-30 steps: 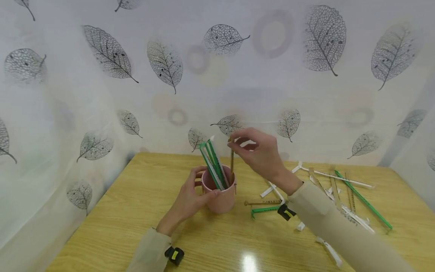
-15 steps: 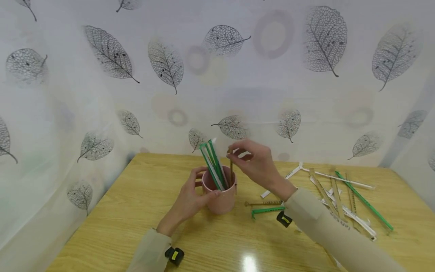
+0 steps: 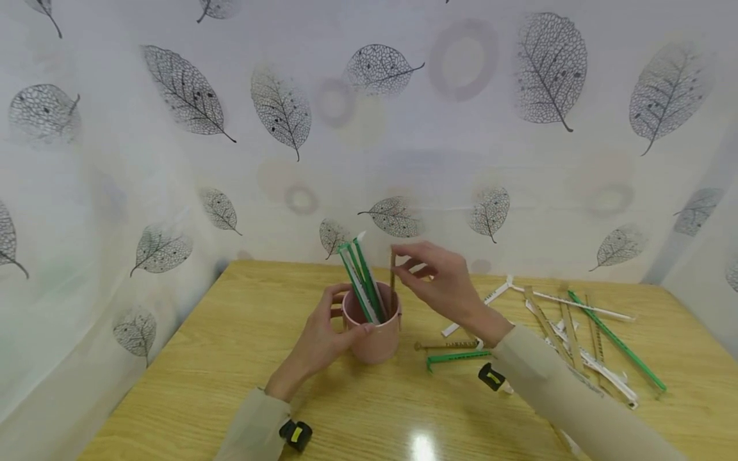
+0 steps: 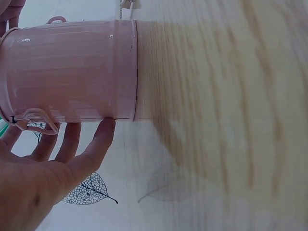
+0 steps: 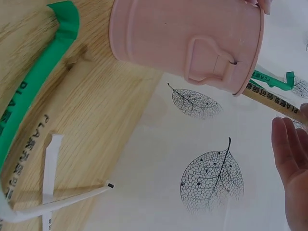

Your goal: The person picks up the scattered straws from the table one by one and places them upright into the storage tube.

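Note:
A pink cup (image 3: 375, 342) with small side handles stands upright on the table. My left hand (image 3: 323, 336) grips it from the left, thumb on the near rim and fingers round the far side. Several green and white wrapped straws (image 3: 363, 282) lean left out of it. A brown wrapped straw (image 3: 393, 282) stands nearly upright at the cup's right side, its lower end inside. At this straw's upper end my right hand (image 3: 441, 275) has thumb and index fingertips spread apart, close beside or touching it. In the right wrist view, printed lettering shows on the brown straw (image 5: 274, 100).
Wrapped straws in green, brown and white lie scattered on the table's right side, among them a long green straw (image 3: 619, 339) and a short bent green one (image 3: 455, 357). A leaf-patterned curtain (image 3: 369, 141) hangs behind the wooden table (image 3: 230, 358).
My right hand lowered the brown straw deeper into the cup, then shifted slightly right, and its fingertips parted from their pinch. The left hand and cup have stayed in place.

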Motion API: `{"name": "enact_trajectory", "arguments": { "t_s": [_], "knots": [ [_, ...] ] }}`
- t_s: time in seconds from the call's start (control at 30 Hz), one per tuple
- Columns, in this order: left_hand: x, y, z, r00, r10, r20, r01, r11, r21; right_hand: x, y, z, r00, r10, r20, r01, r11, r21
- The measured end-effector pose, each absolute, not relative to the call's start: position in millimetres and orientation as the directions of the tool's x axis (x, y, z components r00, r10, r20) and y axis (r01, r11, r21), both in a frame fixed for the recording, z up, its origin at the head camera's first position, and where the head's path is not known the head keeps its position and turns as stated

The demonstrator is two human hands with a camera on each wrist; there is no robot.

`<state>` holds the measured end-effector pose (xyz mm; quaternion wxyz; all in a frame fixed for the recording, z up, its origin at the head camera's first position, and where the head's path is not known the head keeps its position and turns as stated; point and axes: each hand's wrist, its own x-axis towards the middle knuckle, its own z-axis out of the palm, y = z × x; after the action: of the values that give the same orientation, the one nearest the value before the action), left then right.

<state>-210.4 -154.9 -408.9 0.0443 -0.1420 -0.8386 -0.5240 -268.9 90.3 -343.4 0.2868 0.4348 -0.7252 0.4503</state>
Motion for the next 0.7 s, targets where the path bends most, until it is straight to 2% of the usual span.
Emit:
{"name": "enact_trajectory", "arguments": {
  "t_s": [0.3, 0.5, 0.57, 0.7],
  "knots": [
    [-209.6, -154.4, -409.2, -0.957, 0.185, 0.225, 0.284, 0.419, 0.862, -268.4, 127.9, -353.1, -0.484, -0.357, 0.799, -0.87, 0.298, -0.393],
    [-208.6, -154.4, -407.5, -0.959, 0.182, 0.218, 0.276, 0.415, 0.867, -266.6, 172.3, -363.5, -0.635, -0.405, 0.658, -0.759, 0.486, -0.433],
    [-208.8, -154.4, -407.5, -0.959, 0.182, 0.216, 0.274, 0.419, 0.865, -265.0, 186.2, -367.3, -0.65, -0.482, 0.588, -0.748, 0.541, -0.384],
    [-209.7, -154.8, -408.3, -0.958, 0.184, 0.218, 0.278, 0.424, 0.862, -262.3, 206.1, -375.2, -0.596, -0.666, 0.449, -0.795, 0.568, -0.213]
  ]
}}
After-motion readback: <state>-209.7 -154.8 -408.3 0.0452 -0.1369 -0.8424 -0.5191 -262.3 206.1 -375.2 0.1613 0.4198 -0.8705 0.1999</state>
